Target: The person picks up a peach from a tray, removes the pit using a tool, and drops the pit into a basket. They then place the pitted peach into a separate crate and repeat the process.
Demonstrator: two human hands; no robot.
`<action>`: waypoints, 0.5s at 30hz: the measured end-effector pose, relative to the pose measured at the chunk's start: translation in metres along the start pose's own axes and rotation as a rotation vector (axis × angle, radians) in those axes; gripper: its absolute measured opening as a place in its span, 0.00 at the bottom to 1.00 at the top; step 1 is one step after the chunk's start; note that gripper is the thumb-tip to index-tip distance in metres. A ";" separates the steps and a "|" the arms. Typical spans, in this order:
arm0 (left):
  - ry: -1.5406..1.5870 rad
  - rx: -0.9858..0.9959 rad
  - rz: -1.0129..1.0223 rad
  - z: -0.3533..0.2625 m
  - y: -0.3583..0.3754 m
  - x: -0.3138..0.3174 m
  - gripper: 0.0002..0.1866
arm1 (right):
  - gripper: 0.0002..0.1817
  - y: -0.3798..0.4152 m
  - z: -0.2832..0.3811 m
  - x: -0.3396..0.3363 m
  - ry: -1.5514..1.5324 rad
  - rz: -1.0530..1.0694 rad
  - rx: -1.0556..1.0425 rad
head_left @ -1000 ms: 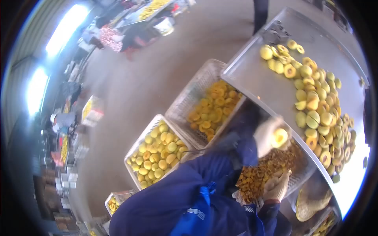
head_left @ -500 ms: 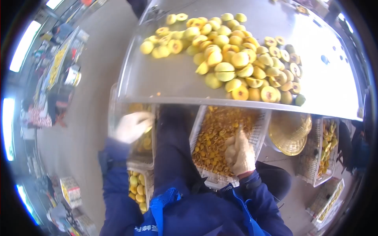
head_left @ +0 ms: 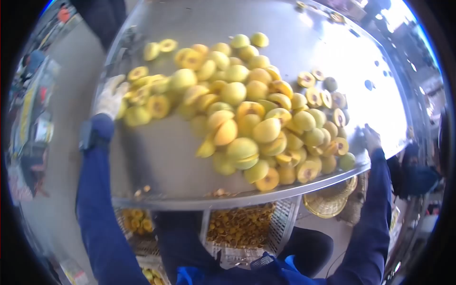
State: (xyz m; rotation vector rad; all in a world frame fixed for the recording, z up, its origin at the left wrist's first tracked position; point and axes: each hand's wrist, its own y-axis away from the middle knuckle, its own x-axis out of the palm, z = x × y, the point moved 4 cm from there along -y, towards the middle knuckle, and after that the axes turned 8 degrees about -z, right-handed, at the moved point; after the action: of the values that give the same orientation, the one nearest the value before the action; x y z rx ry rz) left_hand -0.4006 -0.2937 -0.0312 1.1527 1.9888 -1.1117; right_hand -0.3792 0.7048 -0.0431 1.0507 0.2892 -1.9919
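Note:
A large pile of halved yellow-green fruit (head_left: 232,93) lies on the metal table (head_left: 156,161). My left hand (head_left: 111,96), in a white glove, is at the left end of the pile, its fingers apart beside the leftmost fruit halves. On the right side of the table, my right hand (head_left: 372,137) rests near the front right edge, right of the pile. It is small and blurred, and its finger positions are hard to make out. Some fruit halves show a brown hollow or stone at the centre.
Below the table edge stand a crate of small orange-brown pieces (head_left: 240,225) and a crate of fruit halves (head_left: 137,221). A round woven basket (head_left: 330,199) is right of them. A person in dark clothes (head_left: 418,173) is at the far right.
Both my hands have risen from the crates below to the tabletop, the left to the pile's left end, the right beyond its right end. The view has shifted closer over the table.

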 end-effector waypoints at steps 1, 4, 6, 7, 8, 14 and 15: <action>0.008 -0.074 0.062 -0.017 -0.003 0.008 0.26 | 0.26 -0.014 0.022 0.009 0.105 -0.035 -0.066; 0.254 -0.068 0.211 -0.016 -0.011 0.028 0.26 | 0.34 -0.045 0.099 0.054 0.335 -0.054 -0.338; 0.294 -0.026 0.268 -0.019 -0.010 0.025 0.26 | 0.29 -0.049 0.149 0.098 0.124 0.047 -0.441; 0.278 -0.031 0.334 -0.014 -0.012 0.026 0.26 | 0.27 -0.042 0.172 0.122 0.021 0.119 -0.397; 0.221 0.033 0.335 -0.022 -0.009 0.023 0.26 | 0.26 -0.035 0.187 0.141 -0.036 0.242 -0.448; 0.126 0.197 0.415 -0.110 0.070 0.001 0.23 | 0.23 0.106 0.262 0.197 0.038 0.500 -0.666; 0.179 0.190 0.540 -0.123 0.082 -0.015 0.23 | 0.23 0.126 0.271 0.194 0.082 0.491 -0.718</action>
State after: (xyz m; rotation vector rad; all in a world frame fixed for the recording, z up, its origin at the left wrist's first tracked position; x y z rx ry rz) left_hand -0.3301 -0.1694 0.0100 1.8082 1.5643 -0.9451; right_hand -0.4929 0.3701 -0.0014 0.6477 0.6613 -1.2496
